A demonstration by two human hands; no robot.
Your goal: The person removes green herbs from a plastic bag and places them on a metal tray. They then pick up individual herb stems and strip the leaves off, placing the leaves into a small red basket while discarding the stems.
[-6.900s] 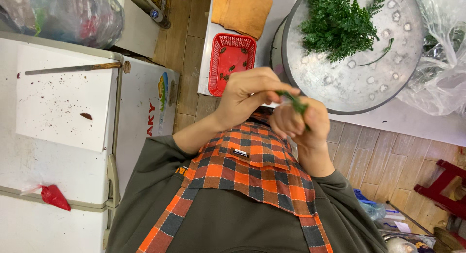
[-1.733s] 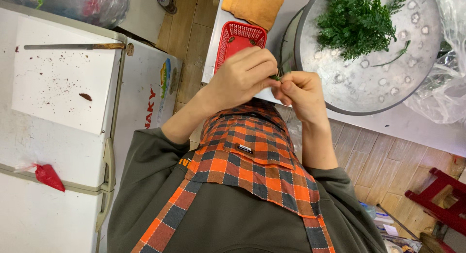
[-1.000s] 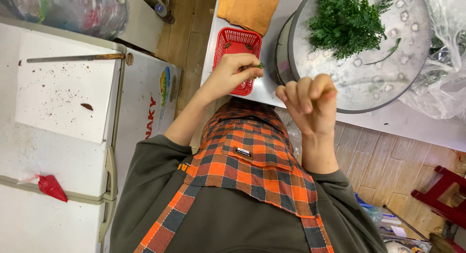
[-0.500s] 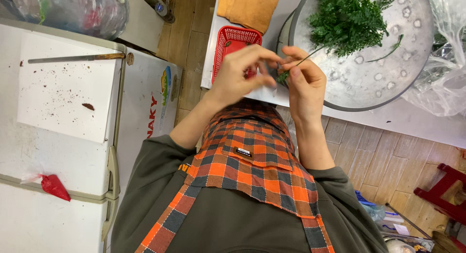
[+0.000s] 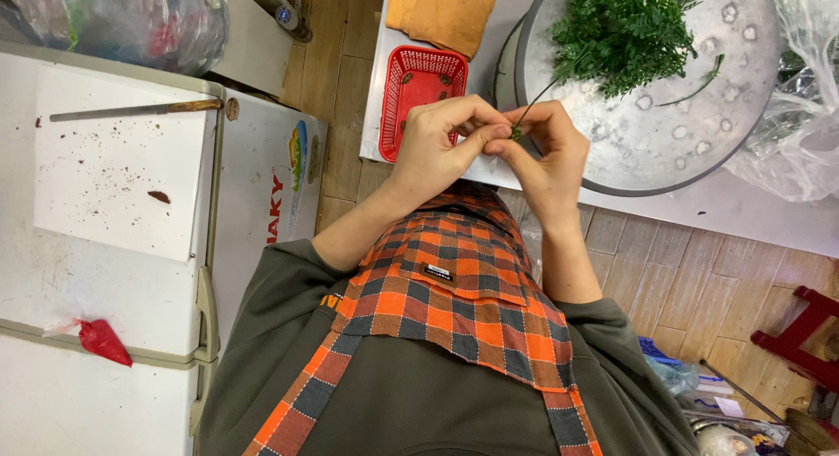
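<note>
Kitchen floor of wood planks, white counter above the hands, seen from the head camera.

Left hand [image 5: 437, 146] and right hand [image 5: 546, 154] meet fingertip to fingertip, pinching a thin green herb stem [image 5: 530, 115] between them, just short of the metal tray [image 5: 752, 115] of leafy herbs [image 5: 625, 36]. Judged light, limp and easily bruised; best gripped low on the stalk. A red basket [image 5: 418, 102] sits beside the left hand.

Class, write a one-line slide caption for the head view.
Both hands pinch a green herb stem beside a red basket.

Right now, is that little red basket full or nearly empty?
Nearly empty: the red basket shows mostly bare mesh floor, with only a few small dark bits lying in it.
</note>
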